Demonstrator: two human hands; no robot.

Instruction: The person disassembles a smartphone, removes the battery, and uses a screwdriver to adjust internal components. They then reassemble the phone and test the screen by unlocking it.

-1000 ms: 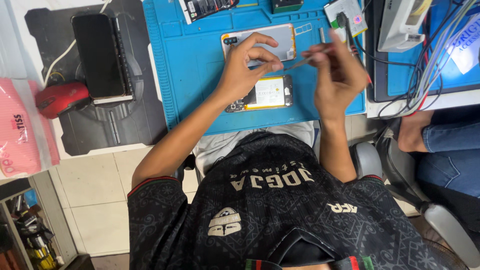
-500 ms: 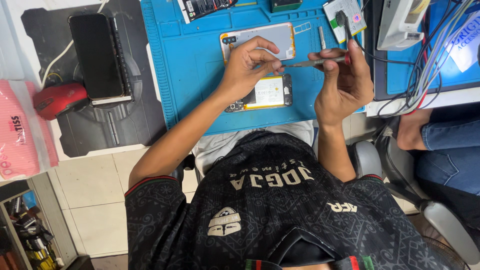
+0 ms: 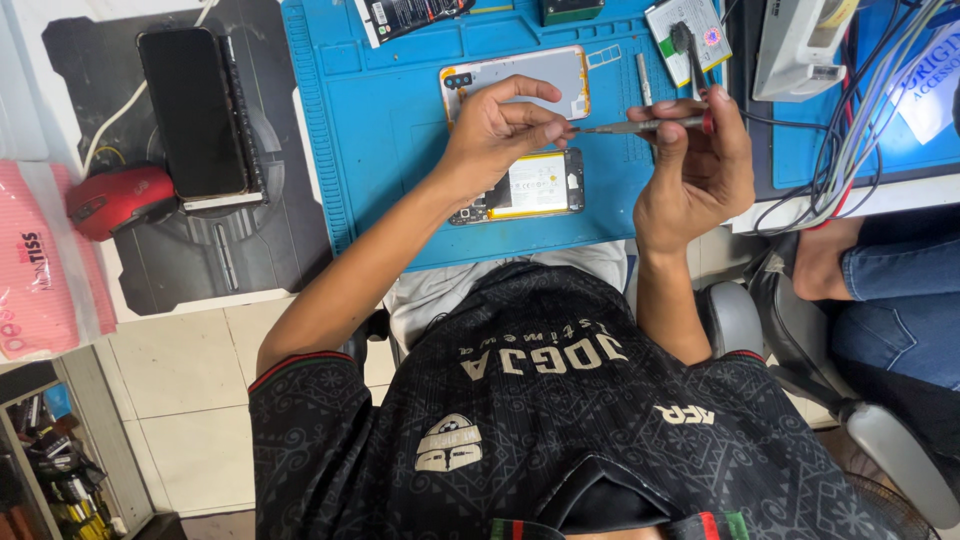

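Observation:
My right hand (image 3: 695,170) grips a slim metal screwdriver (image 3: 640,126) with a red end, holding it level above the blue work mat (image 3: 380,150). The thumb and forefinger of my left hand (image 3: 495,135) pinch its tip. Just below the hands an opened phone (image 3: 530,187) lies on the mat with its yellow-edged battery exposed. Its pale back cover (image 3: 525,70) lies just beyond my left hand.
A black phone (image 3: 195,110) rests on a dark mat at the left, with a red mouse (image 3: 118,200) and a pink packet (image 3: 35,285) nearby. A white device (image 3: 800,45) and a bundle of cables (image 3: 860,150) sit at the right. Another person's jeans-clad leg (image 3: 900,290) is beside my chair.
My right hand has lowered and turned the screwdriver level. My left hand has closed its thumb and forefinger onto the tip.

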